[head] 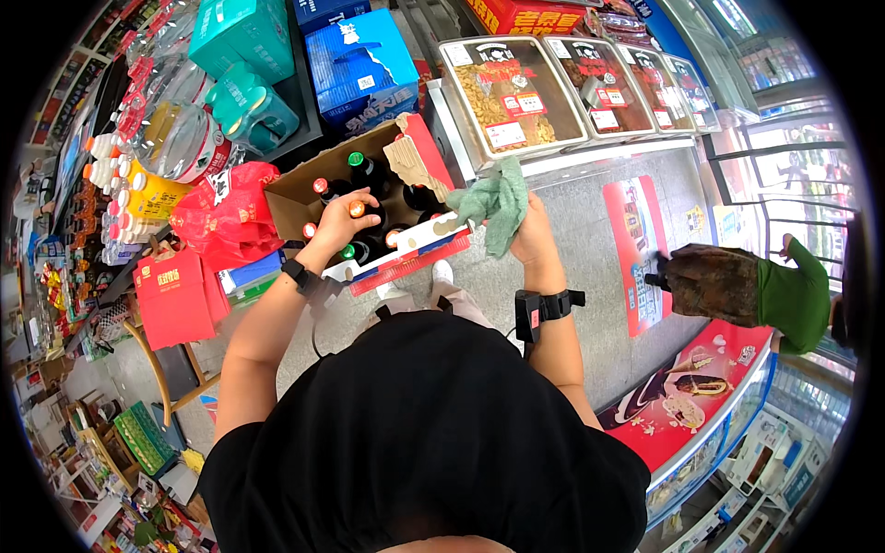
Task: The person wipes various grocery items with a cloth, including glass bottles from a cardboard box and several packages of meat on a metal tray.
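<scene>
My left hand point(339, 225) is in the mouth of an open cardboard box point(294, 207), its fingers around the neck of a bottle with an orange cap point(357, 209). Several dark glass bottles stand upright about it, among them one with a green cap point(356, 160) and one with a red cap point(320, 185). A torn flap point(418, 162) sticks up at the box's far right. My right hand point(534, 231) grips a crumpled green cloth point(501, 207) just right of the box. The lower part of the held bottle is hidden.
Left of the box lie a red plastic bag point(231, 214) and a red carton point(176, 301). Beyond it stand a blue carton point(363, 69) and lidded food trays point(515, 90). A person in a green top point(792, 304) is at the right, near a chest freezer point(691, 401).
</scene>
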### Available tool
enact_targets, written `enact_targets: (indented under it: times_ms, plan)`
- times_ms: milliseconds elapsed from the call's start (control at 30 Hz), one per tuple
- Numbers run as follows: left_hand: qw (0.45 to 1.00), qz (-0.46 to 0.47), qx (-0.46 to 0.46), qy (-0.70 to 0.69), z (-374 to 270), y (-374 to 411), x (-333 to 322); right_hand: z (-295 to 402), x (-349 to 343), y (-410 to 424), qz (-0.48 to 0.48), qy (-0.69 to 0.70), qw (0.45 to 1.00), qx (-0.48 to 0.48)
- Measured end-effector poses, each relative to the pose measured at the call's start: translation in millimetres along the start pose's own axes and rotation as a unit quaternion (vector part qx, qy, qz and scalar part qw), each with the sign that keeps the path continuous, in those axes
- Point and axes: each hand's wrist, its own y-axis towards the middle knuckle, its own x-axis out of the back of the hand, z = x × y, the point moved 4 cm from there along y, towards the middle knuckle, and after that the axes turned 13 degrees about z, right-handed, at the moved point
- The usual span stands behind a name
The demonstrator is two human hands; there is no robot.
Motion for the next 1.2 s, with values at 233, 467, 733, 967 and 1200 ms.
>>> enact_targets:
  times_ms: [233, 467, 733, 967, 1200]
  plan:
    - [0.998, -0.004, 0.026, 0.058, 14, -1, 3, -6, -11, -3, 0.014, 0.005, 1.000, -0.018]
    - [0.990, -0.017, 0.032, 0.134, -7, -29, 18, -9, -19, -5, 0.086, -0.021, 0.995, -0.039]
    - [0.971, 0.106, 0.052, 0.206, -11, -62, 10, -11, -25, -7, 0.114, -0.004, 0.993, -0.021]
    - [0.969, 0.159, 0.048, 0.184, -19, -60, 1, -16, -22, -13, 0.124, -0.008, 0.992, -0.006]
    - [0.976, 0.199, 0.063, 0.065, -17, -63, 1, -13, -33, -10, 0.147, -0.016, 0.989, -0.022]
